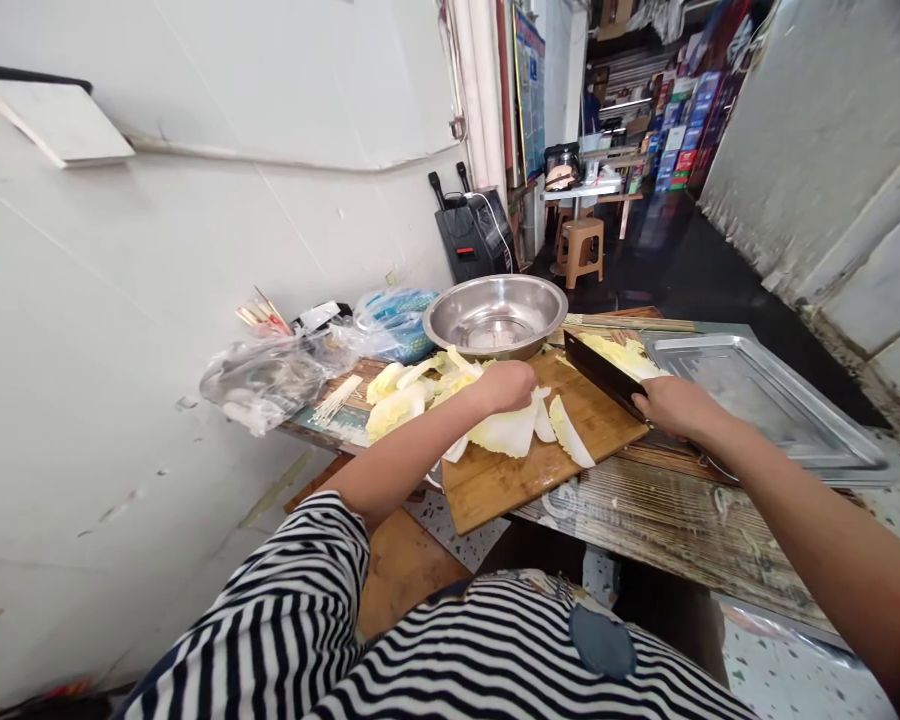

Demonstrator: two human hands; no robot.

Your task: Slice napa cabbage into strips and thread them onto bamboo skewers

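Note:
My right hand (pixel 675 405) is closed around the handle of a dark cleaver (pixel 604 372), its blade over the right end of the wooden cutting board (pixel 495 490). Over the board's middle, my left hand (pixel 508 386) is curled down at the napa cabbage leaves (pixel 504 430); its fingertips are hidden, so whether it grips a leaf does not show. A cut strip of cabbage (pixel 570 435) lies apart on the board, right of the hand. More cabbage leaves (pixel 397 405) are heaped at the board's left. Beyond the blade is another pile of cabbage (pixel 622 355).
A steel basin (pixel 495 310) stands behind the board. To the right lies a metal tray (pixel 765 400). Plastic bags (pixel 270 375) and thin skewers (pixel 335 400) are at the left by the wall. A black speaker (pixel 474 235) stands behind the basin.

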